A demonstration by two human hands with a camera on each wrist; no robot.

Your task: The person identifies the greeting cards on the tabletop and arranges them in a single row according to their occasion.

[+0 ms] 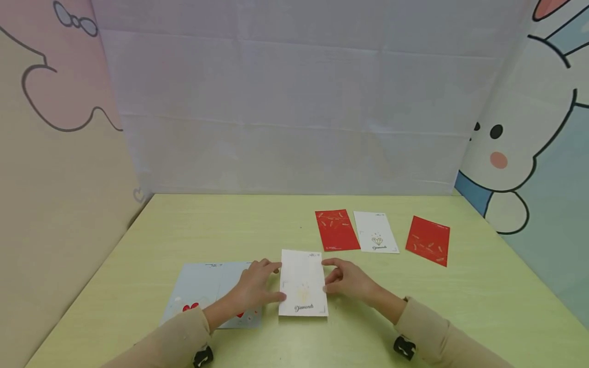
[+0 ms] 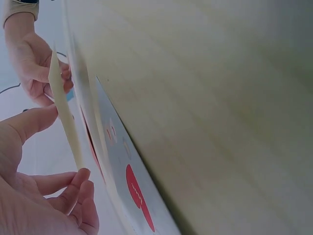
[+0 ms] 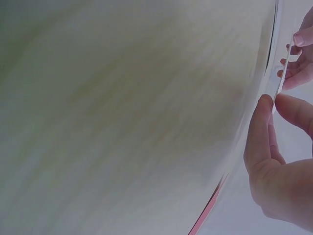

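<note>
White "Diamonds" card (image 1: 303, 283) pinched by its long edges, lifted off the green table (image 1: 138, 255).

Left hand (image 1: 254, 287) and right hand (image 1: 350, 280) each pinch it; a slack pinch might drop it onto the pale blue heart card (image 1: 202, 291) just left.

Staged recording booth, pale green table (image 1: 184, 225), white cloth backdrop (image 1: 294, 112), cartoon-printed side panels (image 1: 529, 143)

Two white cards (image 1: 303, 282) (image 1: 376, 232), two red cards (image 1: 336, 230) (image 1: 428, 240), two pale blue cards (image 1: 195, 289) (image 1: 250, 317), one table (image 1: 414, 306).
</note>
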